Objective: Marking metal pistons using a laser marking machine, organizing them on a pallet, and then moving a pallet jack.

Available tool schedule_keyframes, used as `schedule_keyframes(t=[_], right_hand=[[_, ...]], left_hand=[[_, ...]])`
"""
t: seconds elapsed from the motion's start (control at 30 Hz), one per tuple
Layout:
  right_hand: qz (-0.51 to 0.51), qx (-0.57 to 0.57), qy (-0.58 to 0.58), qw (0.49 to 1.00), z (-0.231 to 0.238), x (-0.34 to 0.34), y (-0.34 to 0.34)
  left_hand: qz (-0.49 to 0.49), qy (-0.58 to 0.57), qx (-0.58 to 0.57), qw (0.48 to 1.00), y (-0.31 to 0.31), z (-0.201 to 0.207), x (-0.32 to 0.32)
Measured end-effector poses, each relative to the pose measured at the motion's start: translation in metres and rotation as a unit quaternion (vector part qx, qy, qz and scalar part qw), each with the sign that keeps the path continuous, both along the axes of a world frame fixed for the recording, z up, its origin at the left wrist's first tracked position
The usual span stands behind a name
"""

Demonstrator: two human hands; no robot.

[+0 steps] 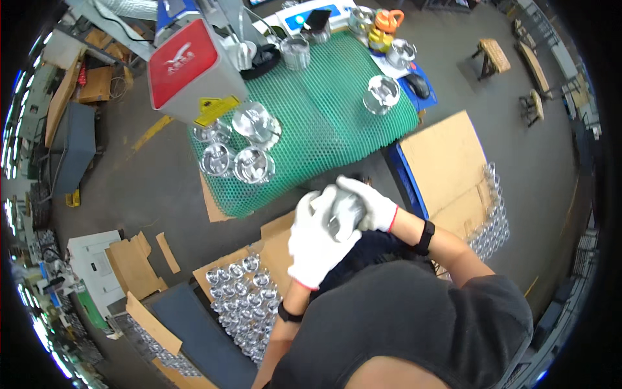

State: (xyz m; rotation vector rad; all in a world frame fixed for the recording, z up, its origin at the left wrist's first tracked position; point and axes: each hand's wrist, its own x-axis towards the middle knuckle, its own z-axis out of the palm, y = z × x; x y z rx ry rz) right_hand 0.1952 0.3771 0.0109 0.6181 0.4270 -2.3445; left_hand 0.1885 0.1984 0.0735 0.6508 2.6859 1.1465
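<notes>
In front of my body, just off the near edge of the green mesh mat (317, 113), a shiny metal piston (347, 211) is held between both white-gloved hands. My left hand (317, 243) wraps it from the left and below. From the right, the fingers of my right hand (372, 204) close over its other side. Part of the piston is hidden by the gloves. On the mat's left side several more pistons (254, 165) stand grouped together. One piston (381, 94) stands alone near the right edge of the mat.
A grey machine head with a red panel (184, 58) overhangs the mat's left side. Behind the mat are a computer mouse (418, 86) and an orange-and-yellow object (387, 26). Rows of pistons (243, 308) lie on cardboard at lower left; a cardboard sheet (444, 168) lies at right.
</notes>
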Motion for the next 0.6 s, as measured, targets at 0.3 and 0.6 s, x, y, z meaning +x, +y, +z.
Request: schedule_keyframes(t=[0.3, 0.6], right_hand=[[-0.15, 0.11, -0.052, 0.981, 0.006, 0.001, 0.081], [0.303, 0.786, 0.321, 0.433, 0.048, 0.002, 0.071]], left_hand=[[0.153, -0.457, 0.53, 0.698, 0.022, -0.07, -0.027], [0.061, -0.767, 0.456, 0.447, 0.131, -0.157, -0.042]])
